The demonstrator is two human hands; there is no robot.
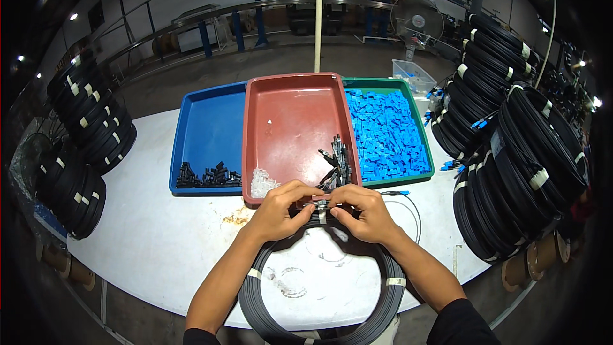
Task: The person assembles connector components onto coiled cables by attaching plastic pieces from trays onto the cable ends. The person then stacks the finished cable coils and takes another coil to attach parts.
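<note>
Above the near edge of the red tray (294,128), my left hand (285,209) and my right hand (365,212) meet, fingertips close together. Both pinch a small cable end (320,204) with a pale, shiny piece on it; the fingers partly cover it. Below them a coil of black cable (251,295) lies on the table, bound with several pale bands. From near my right hand a thin cable runs right to a blue connector (403,192). Black cable-end parts (338,160) are piled in the red tray, just beyond my fingers.
Black pieces (211,176) lie in the blue tray (211,121) at left. Blue connector parts (386,134) fill the green tray (397,181). Small clear pieces (262,183) sit in the red tray's corner. Stacked cable coils stand left (89,115) and right (491,89) of the white table (137,230).
</note>
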